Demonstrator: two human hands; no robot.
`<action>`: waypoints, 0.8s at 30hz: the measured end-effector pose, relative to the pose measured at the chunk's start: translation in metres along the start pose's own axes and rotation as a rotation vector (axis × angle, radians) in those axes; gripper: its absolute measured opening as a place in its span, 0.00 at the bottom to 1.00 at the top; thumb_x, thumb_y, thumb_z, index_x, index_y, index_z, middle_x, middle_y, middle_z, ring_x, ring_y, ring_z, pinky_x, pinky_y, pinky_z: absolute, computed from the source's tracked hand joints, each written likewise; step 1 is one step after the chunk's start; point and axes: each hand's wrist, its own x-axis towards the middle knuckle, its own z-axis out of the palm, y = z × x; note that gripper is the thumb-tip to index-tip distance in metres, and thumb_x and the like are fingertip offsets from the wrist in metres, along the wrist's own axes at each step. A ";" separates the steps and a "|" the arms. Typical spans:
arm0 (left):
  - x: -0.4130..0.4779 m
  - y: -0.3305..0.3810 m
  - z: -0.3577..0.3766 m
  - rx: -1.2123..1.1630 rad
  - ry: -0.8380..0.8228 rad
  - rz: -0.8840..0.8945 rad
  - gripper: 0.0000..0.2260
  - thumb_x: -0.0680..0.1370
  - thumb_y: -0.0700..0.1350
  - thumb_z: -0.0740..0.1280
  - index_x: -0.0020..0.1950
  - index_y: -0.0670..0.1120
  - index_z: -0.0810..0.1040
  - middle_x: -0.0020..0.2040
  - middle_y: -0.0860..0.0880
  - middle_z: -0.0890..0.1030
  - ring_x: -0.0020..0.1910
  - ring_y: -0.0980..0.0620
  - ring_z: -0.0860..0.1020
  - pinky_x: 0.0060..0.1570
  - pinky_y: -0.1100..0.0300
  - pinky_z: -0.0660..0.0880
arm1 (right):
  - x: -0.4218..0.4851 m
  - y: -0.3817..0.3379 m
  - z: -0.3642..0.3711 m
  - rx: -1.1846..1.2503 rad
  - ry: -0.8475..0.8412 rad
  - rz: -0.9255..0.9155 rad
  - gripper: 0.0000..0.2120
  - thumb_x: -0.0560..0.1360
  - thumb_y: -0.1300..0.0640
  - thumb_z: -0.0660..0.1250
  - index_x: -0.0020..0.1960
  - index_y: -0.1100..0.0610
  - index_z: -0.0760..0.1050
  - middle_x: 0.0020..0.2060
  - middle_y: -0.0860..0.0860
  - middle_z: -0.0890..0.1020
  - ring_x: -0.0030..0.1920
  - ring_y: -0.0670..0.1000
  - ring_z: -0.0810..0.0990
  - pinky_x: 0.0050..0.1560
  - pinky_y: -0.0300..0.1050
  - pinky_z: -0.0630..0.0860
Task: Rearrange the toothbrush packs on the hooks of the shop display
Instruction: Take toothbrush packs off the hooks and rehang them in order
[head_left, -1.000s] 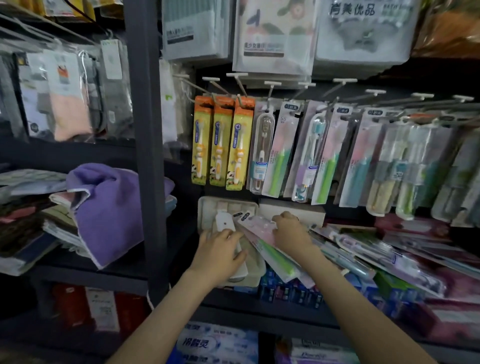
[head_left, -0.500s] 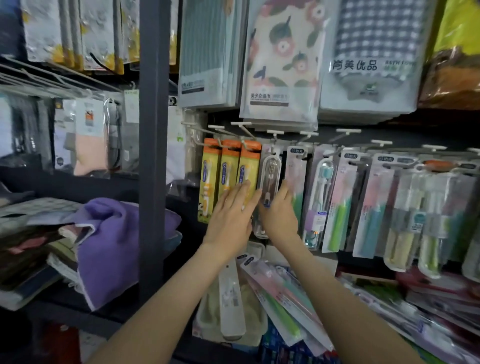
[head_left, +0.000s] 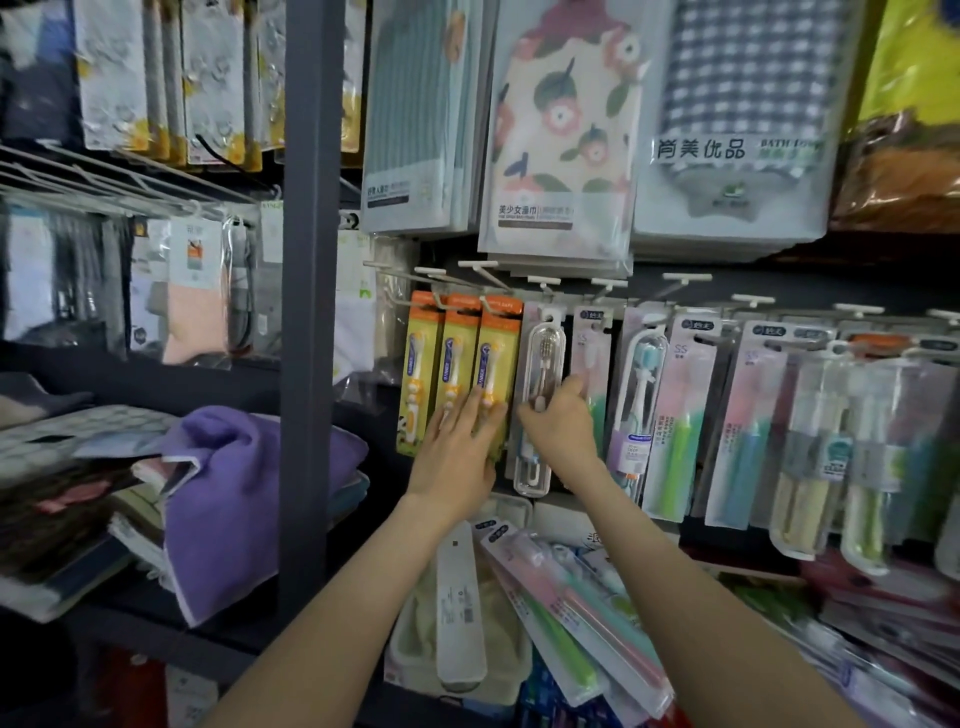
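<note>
Toothbrush packs hang in a row from white hooks (head_left: 543, 283). At the left are three yellow-and-orange packs (head_left: 457, 358). My left hand (head_left: 460, 447) lies flat with straight fingers against their lower halves. Next to them hangs a clear toothbrush case (head_left: 540, 374). My right hand (head_left: 561, 421) pinches its lower middle, fingers curled round its right edge. Pink, green and blue packs (head_left: 680, 415) fill the hooks to the right. Loose packs (head_left: 576, 608) lie on the shelf below my arms.
A grey upright post (head_left: 310, 291) stands left of the hooks. Folded purple cloth (head_left: 234, 488) sits on the left shelf. Bagged towels (head_left: 561, 135) hang above the hooks. A white tray (head_left: 415, 654) with a long white case rests on the lower shelf.
Both hands rose from the loose packs on the lower shelf to the hanging row. The left hand slid left onto the yellow packs; the right hand took hold of the clear case.
</note>
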 end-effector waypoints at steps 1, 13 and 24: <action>-0.001 0.000 0.000 -0.006 0.002 -0.004 0.31 0.79 0.45 0.60 0.78 0.51 0.48 0.78 0.46 0.45 0.77 0.48 0.44 0.73 0.54 0.41 | -0.001 -0.001 0.000 0.060 0.015 0.005 0.17 0.74 0.59 0.65 0.57 0.63 0.61 0.42 0.54 0.75 0.39 0.52 0.76 0.31 0.41 0.69; -0.062 -0.002 -0.002 -0.104 -0.011 -0.020 0.30 0.78 0.47 0.62 0.78 0.48 0.52 0.76 0.44 0.56 0.74 0.46 0.57 0.74 0.51 0.52 | -0.049 0.016 -0.032 -0.078 -0.068 -0.071 0.24 0.74 0.51 0.66 0.63 0.59 0.62 0.43 0.53 0.77 0.39 0.52 0.77 0.37 0.44 0.71; -0.099 0.026 0.028 -0.258 -0.165 0.074 0.23 0.77 0.46 0.63 0.73 0.48 0.64 0.71 0.46 0.66 0.68 0.45 0.66 0.67 0.50 0.64 | -0.077 0.078 -0.067 -0.617 -0.501 -0.009 0.26 0.72 0.52 0.66 0.68 0.58 0.67 0.58 0.56 0.77 0.54 0.55 0.77 0.51 0.47 0.76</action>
